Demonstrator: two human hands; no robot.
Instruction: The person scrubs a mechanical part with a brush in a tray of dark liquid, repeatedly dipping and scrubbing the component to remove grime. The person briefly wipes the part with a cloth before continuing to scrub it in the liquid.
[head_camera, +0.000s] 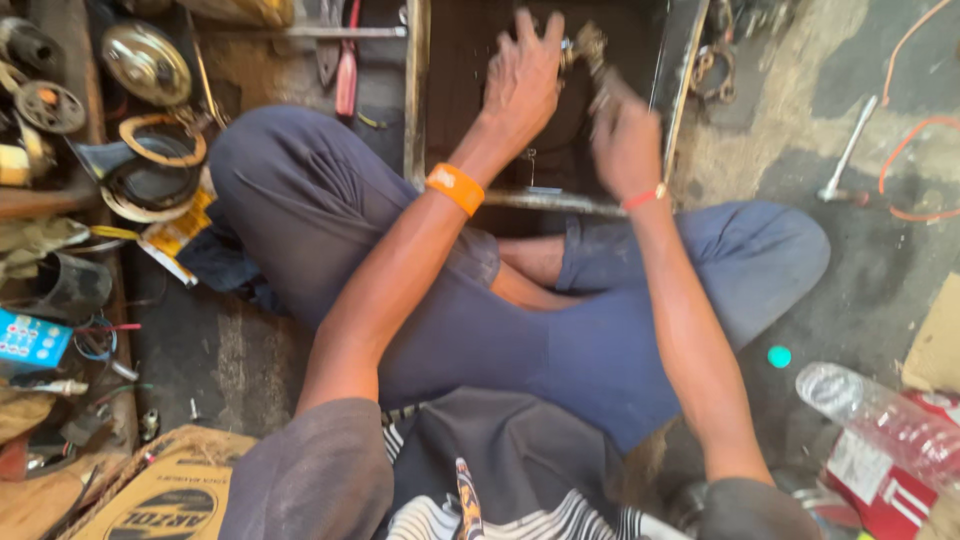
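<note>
Closest to us, our dark shirt with its striped hem (500, 500) fills the bottom of the view, and our crossed legs in blue trousers (560, 340) lie just beyond it on the floor (880, 270). Both arms reach forward over the knees into a dark metal box frame (415, 100) that stands open on the floor in front of us.

Our left hand (522, 75), with an orange wristband (455, 188) on the wrist, is spread over the inside of the frame, fingers loosely extended and pointing away. Our right hand (625, 140), with a thin red band at the wrist, is blurred by motion — it sits just right of the left hand, fingers curled. Between the two, right at the fingertips, lies a small brass-coloured metal part (585, 45); we cannot tell which hand actually grips it, or how firmly.

Off to the left sit round metal discs (145, 62) and a black ring-shaped part (150, 180). A red-handled tool (347, 70) lies beside the frame, a hammer (848, 150) to the right, and a clear plastic bottle (880, 415) near our right elbow.
</note>
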